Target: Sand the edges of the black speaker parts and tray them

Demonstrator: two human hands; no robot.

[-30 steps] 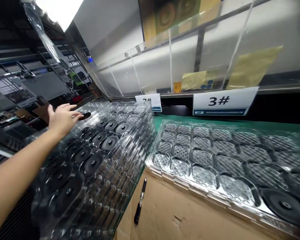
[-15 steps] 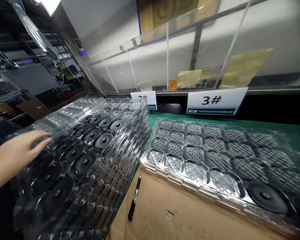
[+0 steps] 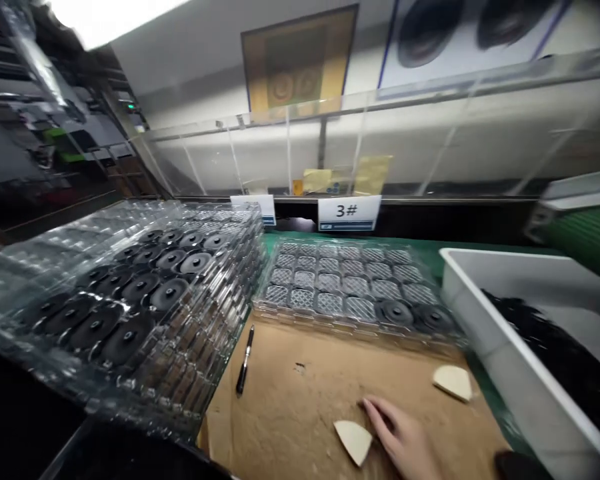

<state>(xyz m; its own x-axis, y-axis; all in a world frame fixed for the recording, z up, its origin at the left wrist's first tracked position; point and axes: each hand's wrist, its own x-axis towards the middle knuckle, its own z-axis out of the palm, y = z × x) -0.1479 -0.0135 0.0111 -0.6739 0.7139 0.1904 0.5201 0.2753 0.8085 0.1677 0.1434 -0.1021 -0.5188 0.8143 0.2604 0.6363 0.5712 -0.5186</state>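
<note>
My right hand (image 3: 400, 440) lies low on a brown cardboard sheet (image 3: 290, 407), its fingers together and holding nothing. Its fingertips are right beside a cream wedge-shaped piece (image 3: 353, 441). A second cream piece (image 3: 453, 383) lies farther right. Left of the cardboard stands a stack of clear plastic trays (image 3: 40, 280) with round black discs (image 3: 169, 293) in their cells. Behind my hand, a clear tray with diamond-patterned cells (image 3: 330, 287) holds black discs (image 3: 394, 312) at its front corner. My left hand is out of view.
A black pen (image 3: 245, 360) lies on the cardboard. To the right stands a white bin (image 3: 510, 320) holding black material (image 3: 555, 340). A green mat (image 3: 430, 251) covers the bench, with a "3#" card (image 3: 349, 212) and clear acrylic panels (image 3: 300, 157) behind.
The view has swung back and right, bringing the white bin into sight. The hand over the stack has left view, and my right hand now shows on the cardboard.
</note>
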